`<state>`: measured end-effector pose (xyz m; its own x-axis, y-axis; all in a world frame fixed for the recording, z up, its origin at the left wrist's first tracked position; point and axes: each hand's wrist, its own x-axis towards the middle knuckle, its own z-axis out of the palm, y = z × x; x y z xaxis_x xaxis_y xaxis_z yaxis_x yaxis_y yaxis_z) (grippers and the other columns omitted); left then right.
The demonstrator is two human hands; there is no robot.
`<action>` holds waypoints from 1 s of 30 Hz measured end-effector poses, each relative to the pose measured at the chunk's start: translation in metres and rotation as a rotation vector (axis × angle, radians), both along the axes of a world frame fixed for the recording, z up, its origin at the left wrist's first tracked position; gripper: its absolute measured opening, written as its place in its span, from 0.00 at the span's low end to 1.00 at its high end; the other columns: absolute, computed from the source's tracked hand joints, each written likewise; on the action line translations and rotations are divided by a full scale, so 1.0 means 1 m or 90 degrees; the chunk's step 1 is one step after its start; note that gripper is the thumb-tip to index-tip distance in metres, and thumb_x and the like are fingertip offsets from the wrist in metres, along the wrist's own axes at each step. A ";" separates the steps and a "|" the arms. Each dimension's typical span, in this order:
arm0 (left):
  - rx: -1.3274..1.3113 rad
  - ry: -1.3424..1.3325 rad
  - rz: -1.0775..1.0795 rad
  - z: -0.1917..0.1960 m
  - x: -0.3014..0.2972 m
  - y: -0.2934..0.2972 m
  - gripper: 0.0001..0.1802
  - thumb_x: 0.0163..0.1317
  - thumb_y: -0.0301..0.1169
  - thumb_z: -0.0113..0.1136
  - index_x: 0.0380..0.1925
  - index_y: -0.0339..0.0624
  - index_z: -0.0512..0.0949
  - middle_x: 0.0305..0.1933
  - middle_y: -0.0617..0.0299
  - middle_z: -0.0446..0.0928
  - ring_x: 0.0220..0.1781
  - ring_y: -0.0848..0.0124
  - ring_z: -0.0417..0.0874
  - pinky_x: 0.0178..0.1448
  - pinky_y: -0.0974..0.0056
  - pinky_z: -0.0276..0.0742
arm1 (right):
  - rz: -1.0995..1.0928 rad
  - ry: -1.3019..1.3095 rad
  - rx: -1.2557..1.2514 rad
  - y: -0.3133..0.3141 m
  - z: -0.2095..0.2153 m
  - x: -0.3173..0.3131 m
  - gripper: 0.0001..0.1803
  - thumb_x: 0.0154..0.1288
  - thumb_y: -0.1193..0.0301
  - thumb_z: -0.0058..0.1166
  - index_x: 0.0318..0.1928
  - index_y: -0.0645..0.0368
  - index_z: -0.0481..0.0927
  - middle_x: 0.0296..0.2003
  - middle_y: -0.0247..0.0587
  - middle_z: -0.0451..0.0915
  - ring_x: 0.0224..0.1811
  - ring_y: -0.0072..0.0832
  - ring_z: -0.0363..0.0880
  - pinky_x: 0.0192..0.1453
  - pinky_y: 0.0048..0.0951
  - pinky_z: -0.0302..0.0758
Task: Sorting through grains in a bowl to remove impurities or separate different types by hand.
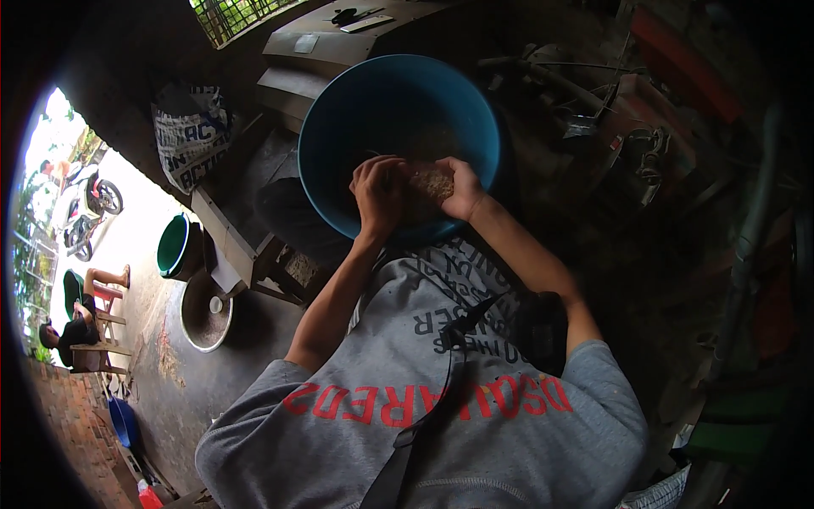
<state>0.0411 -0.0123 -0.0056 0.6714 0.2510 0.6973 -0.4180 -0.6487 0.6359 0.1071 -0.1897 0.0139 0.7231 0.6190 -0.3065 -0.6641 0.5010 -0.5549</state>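
Note:
A deep blue tub (339,93) is in front of me, and both my hands are inside its near half. My right hand (465,192) is cupped round a heap of pale tan grains (434,183), which look like small seeds or kernels. Beside it, my left hand (378,188) is closed with curled fingers, knuckles up, close to the grains. What the left fingers hold, if anything, is hidden. The tub's bottom lies in shadow, so its contents are hard to make out.
At left are a green bucket (173,246), a round metal basin (193,338) and a printed sack (188,136). Beyond, a person (82,327) sits near a motorcycle (93,199). A wooden bench (222,231) adjoins the tub; cluttered machinery (636,127) stands at right.

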 end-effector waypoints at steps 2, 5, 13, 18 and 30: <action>-0.025 -0.010 0.049 0.004 -0.001 0.000 0.13 0.62 0.30 0.69 0.47 0.52 0.88 0.59 0.64 0.83 0.67 0.56 0.76 0.72 0.50 0.64 | -0.019 -0.002 -0.006 0.000 0.002 -0.002 0.23 0.76 0.62 0.36 0.57 0.62 0.79 0.51 0.48 0.86 0.53 0.41 0.86 0.64 0.47 0.81; -0.024 -0.021 0.077 0.005 -0.005 -0.002 0.15 0.60 0.31 0.68 0.49 0.52 0.88 0.62 0.61 0.82 0.69 0.56 0.74 0.73 0.50 0.63 | -0.007 -0.027 -0.007 -0.001 0.006 -0.005 0.23 0.76 0.61 0.37 0.56 0.62 0.79 0.51 0.48 0.86 0.53 0.41 0.85 0.63 0.47 0.82; 0.165 0.052 0.008 0.007 -0.011 -0.009 0.13 0.58 0.39 0.72 0.44 0.59 0.90 0.64 0.61 0.81 0.74 0.52 0.70 0.77 0.48 0.57 | -0.059 0.011 -0.051 -0.001 0.003 -0.003 0.19 0.75 0.61 0.41 0.52 0.58 0.80 0.50 0.43 0.85 0.52 0.39 0.85 0.60 0.45 0.82; 0.161 0.036 0.022 0.005 -0.006 -0.011 0.11 0.61 0.37 0.71 0.44 0.57 0.89 0.61 0.63 0.83 0.72 0.53 0.72 0.76 0.48 0.58 | -0.098 0.035 -0.074 0.001 0.005 -0.003 0.19 0.75 0.62 0.41 0.53 0.58 0.80 0.50 0.43 0.86 0.51 0.39 0.85 0.60 0.45 0.82; 0.101 -0.016 0.081 0.007 -0.009 -0.007 0.12 0.59 0.31 0.71 0.44 0.55 0.90 0.62 0.62 0.83 0.70 0.57 0.75 0.73 0.51 0.66 | 0.005 0.003 0.047 -0.002 -0.004 0.002 0.23 0.76 0.62 0.38 0.57 0.64 0.79 0.53 0.52 0.85 0.54 0.44 0.86 0.61 0.47 0.83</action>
